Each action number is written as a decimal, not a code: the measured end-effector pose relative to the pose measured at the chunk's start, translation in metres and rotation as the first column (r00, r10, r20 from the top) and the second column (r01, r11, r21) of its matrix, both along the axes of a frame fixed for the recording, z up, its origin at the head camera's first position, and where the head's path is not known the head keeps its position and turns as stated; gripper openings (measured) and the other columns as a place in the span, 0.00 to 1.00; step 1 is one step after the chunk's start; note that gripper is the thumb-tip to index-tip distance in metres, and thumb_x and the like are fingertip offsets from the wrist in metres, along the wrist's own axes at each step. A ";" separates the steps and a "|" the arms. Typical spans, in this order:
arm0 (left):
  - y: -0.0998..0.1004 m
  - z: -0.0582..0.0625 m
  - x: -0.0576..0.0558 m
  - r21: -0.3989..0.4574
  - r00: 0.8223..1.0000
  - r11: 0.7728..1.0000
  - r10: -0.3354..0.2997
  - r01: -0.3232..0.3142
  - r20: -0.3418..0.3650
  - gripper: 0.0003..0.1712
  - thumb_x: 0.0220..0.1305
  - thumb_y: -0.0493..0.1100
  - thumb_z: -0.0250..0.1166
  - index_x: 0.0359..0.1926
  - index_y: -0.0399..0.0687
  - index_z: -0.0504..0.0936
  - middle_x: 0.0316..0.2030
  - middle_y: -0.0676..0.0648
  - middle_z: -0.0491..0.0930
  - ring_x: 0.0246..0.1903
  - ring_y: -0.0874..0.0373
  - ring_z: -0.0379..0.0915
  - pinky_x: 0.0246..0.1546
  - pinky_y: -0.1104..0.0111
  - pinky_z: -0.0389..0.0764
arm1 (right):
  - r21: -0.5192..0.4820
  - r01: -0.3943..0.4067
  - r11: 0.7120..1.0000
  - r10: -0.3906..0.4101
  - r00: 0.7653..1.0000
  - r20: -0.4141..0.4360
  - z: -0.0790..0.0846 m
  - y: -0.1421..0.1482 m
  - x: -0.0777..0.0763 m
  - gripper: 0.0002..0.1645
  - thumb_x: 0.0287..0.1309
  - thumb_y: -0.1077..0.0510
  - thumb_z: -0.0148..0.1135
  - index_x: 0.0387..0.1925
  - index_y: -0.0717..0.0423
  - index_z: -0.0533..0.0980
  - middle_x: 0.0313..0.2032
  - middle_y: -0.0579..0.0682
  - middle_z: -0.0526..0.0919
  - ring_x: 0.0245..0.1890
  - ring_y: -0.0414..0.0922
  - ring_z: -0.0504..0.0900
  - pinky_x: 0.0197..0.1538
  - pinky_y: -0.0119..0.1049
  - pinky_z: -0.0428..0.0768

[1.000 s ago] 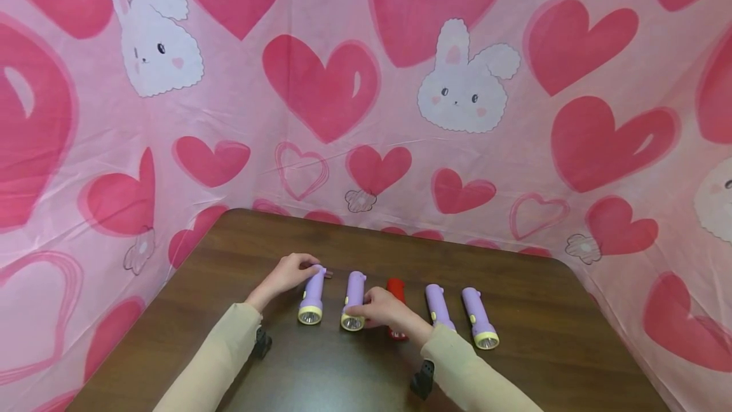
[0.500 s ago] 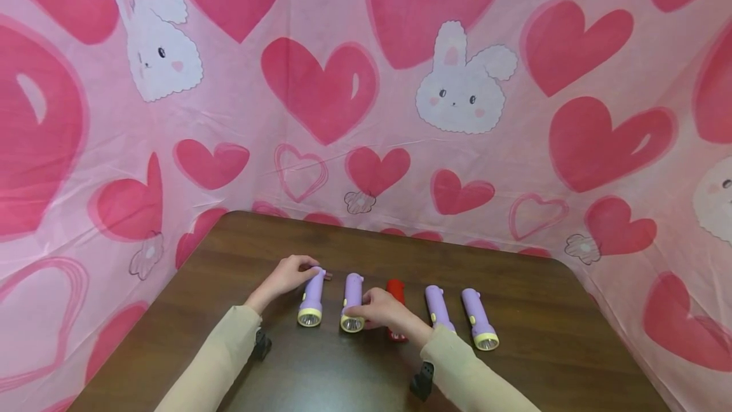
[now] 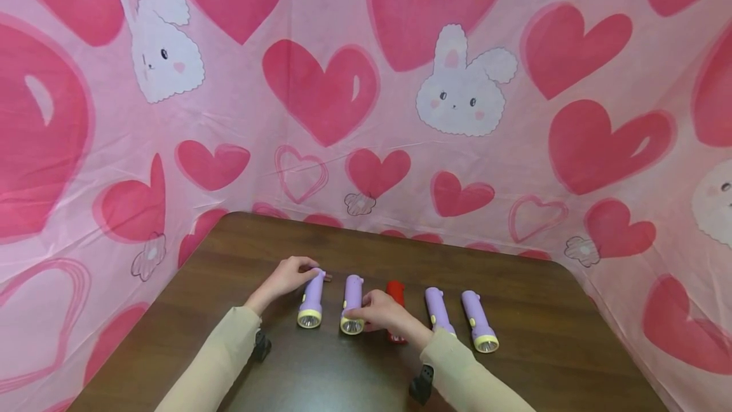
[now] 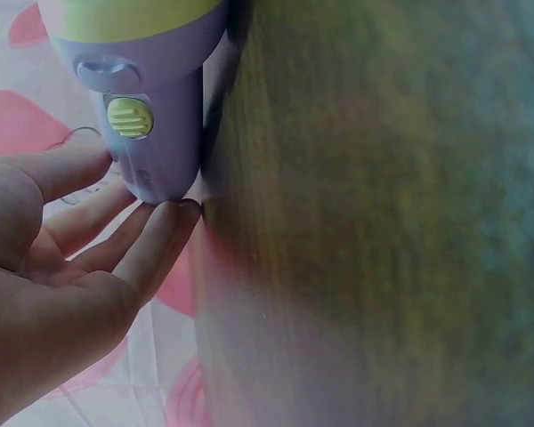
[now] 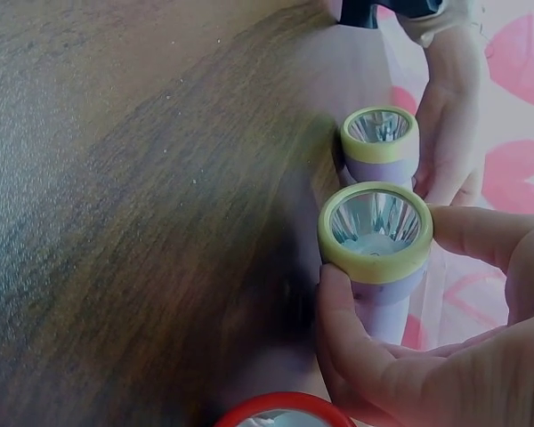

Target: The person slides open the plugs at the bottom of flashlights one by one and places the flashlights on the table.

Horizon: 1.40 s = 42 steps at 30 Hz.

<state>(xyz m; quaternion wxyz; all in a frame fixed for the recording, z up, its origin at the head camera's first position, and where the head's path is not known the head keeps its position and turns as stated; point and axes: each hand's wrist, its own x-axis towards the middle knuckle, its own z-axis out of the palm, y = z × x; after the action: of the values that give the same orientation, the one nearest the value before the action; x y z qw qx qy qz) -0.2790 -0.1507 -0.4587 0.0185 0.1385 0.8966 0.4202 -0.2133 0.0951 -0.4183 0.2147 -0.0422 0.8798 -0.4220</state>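
Observation:
Several flashlights lie in a row on the table, their lenses toward the person. At the left end, my left hand (image 3: 290, 274) holds the tail of a purple flashlight (image 3: 312, 297) between thumb and fingertips. In the left wrist view this flashlight (image 4: 156, 76) shows a ribbed yellow switch (image 4: 130, 117). My right hand (image 3: 384, 310) pinches the yellow-rimmed head of the second purple flashlight (image 3: 353, 291), thumb on one side and fingers on the other. The right wrist view looks into its silvery reflector (image 5: 378, 227). A red flashlight (image 3: 395, 289) lies partly hidden behind the right hand.
Two more purple flashlights, one (image 3: 436, 304) partly covered by the right forearm and one (image 3: 479, 322) at the row's right end, lie on the brown wooden table (image 3: 320, 374). Beyond the leftmost tail sits a small brownish thing (image 3: 328, 278). A pink heart-print cloth (image 3: 394, 113) hangs behind.
The head view has tilted up slightly. Both hands keep their hold on the same two flashlights, and the row stays in place.

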 end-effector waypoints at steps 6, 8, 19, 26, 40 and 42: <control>-0.001 -0.002 0.000 0.005 1.000 1.000 0.001 -0.001 -0.005 0.15 0.67 0.42 0.63 0.49 0.36 0.84 0.47 0.37 0.85 0.48 0.46 0.80 0.53 0.50 0.81 | -0.041 0.013 0.999 -0.012 1.000 0.022 0.000 0.000 0.000 0.27 0.56 0.52 0.72 0.47 0.69 0.76 0.37 0.55 0.82 0.33 0.44 0.82 0.42 0.42 0.88; -0.002 -0.002 0.000 0.003 1.000 1.000 0.000 0.001 -0.009 0.15 0.67 0.42 0.63 0.49 0.36 0.84 0.47 0.37 0.85 0.48 0.46 0.80 0.54 0.49 0.81 | -0.050 0.019 0.999 -0.018 1.000 0.025 0.000 0.000 0.000 0.27 0.56 0.52 0.72 0.47 0.70 0.76 0.37 0.55 0.82 0.33 0.44 0.82 0.42 0.41 0.88; -0.001 0.000 0.000 0.000 0.999 1.000 -0.009 0.009 -0.034 0.16 0.66 0.42 0.63 0.48 0.35 0.84 0.47 0.36 0.85 0.48 0.44 0.80 0.54 0.48 0.80 | -0.051 0.030 0.998 -0.030 0.999 0.016 0.000 0.001 0.002 0.27 0.56 0.51 0.71 0.48 0.69 0.76 0.38 0.55 0.82 0.33 0.44 0.82 0.44 0.42 0.87; 0.001 0.000 0.000 0.005 1.000 1.000 0.006 -0.005 -0.025 0.17 0.67 0.42 0.63 0.50 0.34 0.83 0.46 0.37 0.85 0.47 0.45 0.81 0.53 0.50 0.81 | -0.077 0.031 0.997 -0.031 1.000 0.002 0.001 0.000 0.002 0.29 0.56 0.54 0.71 0.50 0.72 0.74 0.40 0.57 0.83 0.34 0.44 0.82 0.45 0.43 0.87; 0.001 0.001 0.000 0.010 0.998 1.000 0.029 -0.028 -0.061 0.15 0.67 0.40 0.62 0.49 0.35 0.84 0.46 0.37 0.86 0.48 0.44 0.82 0.53 0.50 0.81 | -0.053 0.033 0.998 -0.034 0.999 -0.014 0.003 0.000 0.003 0.37 0.54 0.52 0.72 0.58 0.71 0.71 0.45 0.58 0.81 0.37 0.46 0.81 0.47 0.44 0.87; 0.001 0.002 0.000 0.008 0.996 1.000 0.030 -0.029 -0.080 0.14 0.67 0.39 0.62 0.49 0.34 0.84 0.46 0.37 0.86 0.48 0.44 0.82 0.52 0.50 0.81 | -0.056 0.034 0.998 -0.035 0.999 -0.012 0.004 0.000 0.003 0.37 0.54 0.52 0.72 0.58 0.70 0.71 0.46 0.58 0.81 0.37 0.46 0.80 0.47 0.44 0.87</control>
<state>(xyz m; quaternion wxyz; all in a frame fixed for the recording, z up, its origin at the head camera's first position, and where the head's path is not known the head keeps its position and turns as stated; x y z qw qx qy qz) -0.2792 -0.1495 -0.4568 -0.0239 0.1420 0.8970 0.4179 -0.2099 0.0955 -0.4145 0.2004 -0.0358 0.8696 -0.4499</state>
